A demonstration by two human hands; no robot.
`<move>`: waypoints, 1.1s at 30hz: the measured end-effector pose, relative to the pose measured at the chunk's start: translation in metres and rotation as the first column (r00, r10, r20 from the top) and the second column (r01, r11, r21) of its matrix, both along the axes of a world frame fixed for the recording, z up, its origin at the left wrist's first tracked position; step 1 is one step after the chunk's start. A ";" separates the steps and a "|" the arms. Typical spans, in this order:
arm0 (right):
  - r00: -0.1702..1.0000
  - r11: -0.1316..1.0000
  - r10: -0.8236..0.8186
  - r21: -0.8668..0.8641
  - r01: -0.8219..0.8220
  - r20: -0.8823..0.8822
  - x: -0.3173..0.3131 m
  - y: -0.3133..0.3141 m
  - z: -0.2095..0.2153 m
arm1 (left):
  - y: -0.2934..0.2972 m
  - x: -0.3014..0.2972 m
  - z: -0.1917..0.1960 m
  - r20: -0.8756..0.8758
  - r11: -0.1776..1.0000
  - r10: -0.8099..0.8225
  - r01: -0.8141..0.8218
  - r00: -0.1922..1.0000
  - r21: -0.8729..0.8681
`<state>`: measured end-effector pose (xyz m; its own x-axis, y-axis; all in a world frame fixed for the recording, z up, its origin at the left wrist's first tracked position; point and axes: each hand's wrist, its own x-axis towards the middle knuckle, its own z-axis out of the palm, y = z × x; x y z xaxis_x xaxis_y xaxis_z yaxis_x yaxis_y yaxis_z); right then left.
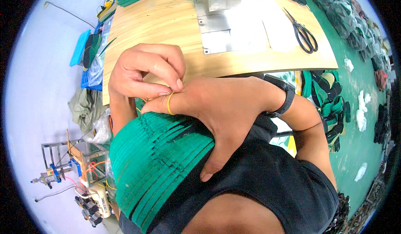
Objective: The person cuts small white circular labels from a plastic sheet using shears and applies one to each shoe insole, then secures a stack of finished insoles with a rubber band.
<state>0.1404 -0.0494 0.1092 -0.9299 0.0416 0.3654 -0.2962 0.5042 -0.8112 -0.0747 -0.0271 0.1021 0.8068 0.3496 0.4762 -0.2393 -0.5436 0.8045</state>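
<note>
The yellow rubber band (169, 103) is looped around one finger of my right hand (221, 108), close to the fingertip, and stands roughly upright across that finger. My left hand (144, 73) is directly above and to the left of it, with thumb and forefinger pinched together just beside the band's upper edge; I cannot tell whether the pinch has the band itself or only touches the finger next to it. The left hand is therefore the nearer free grip, and the band lies below and slightly right of its fingertips. My right hand lies flat, fingers spread, pressing down on a stack of green fabric pieces (154, 158) that I hold against my body; the stack's layered edges fan out in curved steps, and its long axis runs from upper right to lower left. The right hand grips nothing beyond the band it wears and holds the stack by pressure. A black wristband (287, 95) sits on my right wrist. Beyond the hands is a wooden tabletop (154, 21) carrying metal plates (225, 29) and black scissors (304, 32), well apart from both hands. On the floor to the left, a blue crate (88, 69) holds dark and green pieces. To the right, more green and black pieces (328, 96) lie in a heap.
</note>
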 end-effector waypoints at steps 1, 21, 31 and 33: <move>1.000 1.000 -0.009 0.000 0.009 0.000 0.005 -0.002 -0.002 | 0.001 0.007 -0.001 0.059 0.999 0.013 -0.016 0.998 0.046; 0.431 0.239 -0.812 0.450 0.860 -0.393 0.109 0.030 -0.004 | -0.022 0.040 0.040 0.122 0.723 0.639 -0.647 0.760 0.244; 0.149 0.170 -0.894 -0.012 0.985 -0.422 0.110 0.007 -0.014 | -0.036 0.099 -0.008 0.040 0.712 0.552 -0.496 0.833 0.497; 0.093 0.151 -0.884 -0.090 0.984 -0.458 0.111 0.006 -0.017 | -0.033 0.106 -0.038 0.010 0.706 0.616 -0.558 0.787 0.436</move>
